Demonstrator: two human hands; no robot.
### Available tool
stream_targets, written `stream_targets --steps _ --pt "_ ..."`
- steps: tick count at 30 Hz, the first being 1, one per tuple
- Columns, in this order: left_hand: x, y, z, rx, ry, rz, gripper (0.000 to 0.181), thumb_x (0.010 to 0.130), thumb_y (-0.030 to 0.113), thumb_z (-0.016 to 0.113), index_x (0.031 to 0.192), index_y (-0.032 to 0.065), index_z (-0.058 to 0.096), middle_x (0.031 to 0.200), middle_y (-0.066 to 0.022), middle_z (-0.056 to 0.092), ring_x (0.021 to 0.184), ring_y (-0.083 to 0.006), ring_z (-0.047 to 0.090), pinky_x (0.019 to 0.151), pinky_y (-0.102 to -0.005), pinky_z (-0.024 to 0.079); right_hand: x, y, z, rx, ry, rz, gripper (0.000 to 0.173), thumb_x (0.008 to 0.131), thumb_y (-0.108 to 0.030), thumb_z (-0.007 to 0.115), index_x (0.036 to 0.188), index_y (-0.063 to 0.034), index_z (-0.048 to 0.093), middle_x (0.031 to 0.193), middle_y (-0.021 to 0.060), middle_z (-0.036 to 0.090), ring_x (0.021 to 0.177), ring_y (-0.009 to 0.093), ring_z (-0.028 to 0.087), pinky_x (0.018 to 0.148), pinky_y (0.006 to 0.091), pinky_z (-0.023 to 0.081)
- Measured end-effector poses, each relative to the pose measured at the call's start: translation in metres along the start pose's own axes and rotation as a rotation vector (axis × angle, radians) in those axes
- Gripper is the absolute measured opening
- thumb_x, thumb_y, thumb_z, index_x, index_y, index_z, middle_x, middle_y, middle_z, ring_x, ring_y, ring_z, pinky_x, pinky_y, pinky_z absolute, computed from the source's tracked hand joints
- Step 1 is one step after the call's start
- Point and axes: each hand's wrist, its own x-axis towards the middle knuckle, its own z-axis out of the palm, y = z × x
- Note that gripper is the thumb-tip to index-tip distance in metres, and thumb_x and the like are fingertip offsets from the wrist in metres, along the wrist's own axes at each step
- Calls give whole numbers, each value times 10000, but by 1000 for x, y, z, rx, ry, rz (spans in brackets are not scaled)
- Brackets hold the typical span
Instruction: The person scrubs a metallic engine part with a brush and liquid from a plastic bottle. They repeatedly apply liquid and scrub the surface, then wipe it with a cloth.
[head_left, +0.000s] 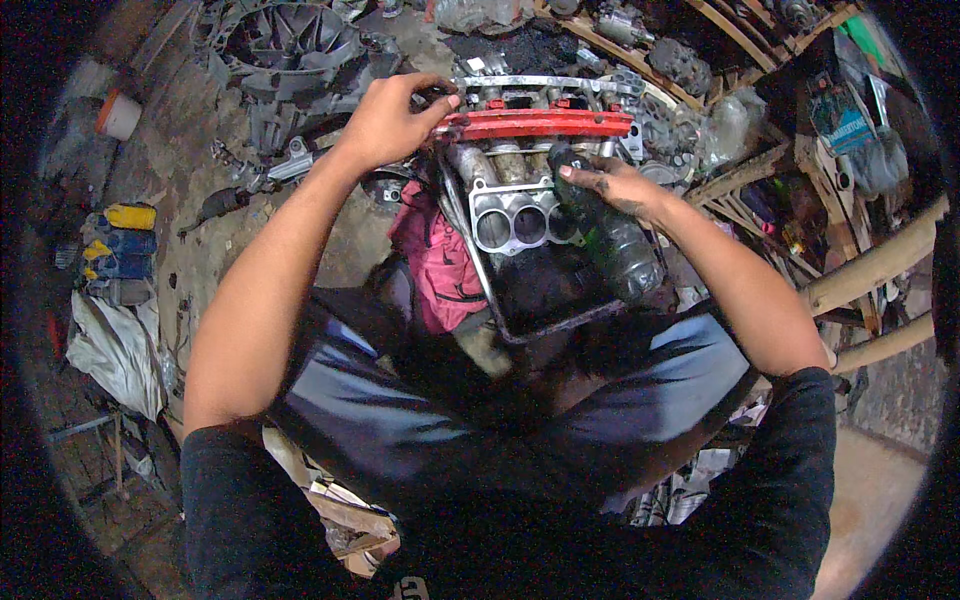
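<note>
An engine intake manifold of grey metal (514, 201), with several round ports, lies before me over a dark tray (491, 292) between my knees. Across its far part runs a red bar (540, 124), and a pale metal rail (525, 81) lies beyond that. My left hand (409, 112) is at the red bar's left end, thumb and fingertips close together; whether it grips the bar is unclear. My right hand (619, 187) is closed around the neck of a dark plastic bottle (626, 255), which lies tilted over the manifold's right side, its base towards me.
A pink cloth (442, 270) lies left of the tray. A large bell-shaped metal housing (285, 45) stands at the far left. Wooden slats (742, 176) and poles (877, 262) are on the right. Containers with yellow parts (124, 244) and a white sack (120, 345) lie at left.
</note>
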Motion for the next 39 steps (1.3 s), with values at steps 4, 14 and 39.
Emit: stream_targets --steps 4,14,39 --pt "-1 -10 5 11 43 64 398 919 334 702 1115 -12 724 1038 -241 725 974 -406 711 880 -439 549 1 0 -6 -11 4 -6 897 848 -620 738 1410 47 527 1379 207 589 1264 289 561 1102 386 400" --pt "5 -15 11 36 50 114 401 918 348 695 1097 -9 731 991 -240 728 952 -408 714 866 -448 552 -17 -15 1 -43 82 -28 873 836 -600 766 1391 38 549 1378 205 594 1276 290 551 1106 383 391" --pt "10 -23 17 61 50 120 408 911 341 706 1109 -15 728 1021 -252 724 951 -407 715 875 -438 551 -6 9 -19 -147 263 113 999 777 -609 810 1348 153 506 1255 249 649 1109 313 650 961 393 509"
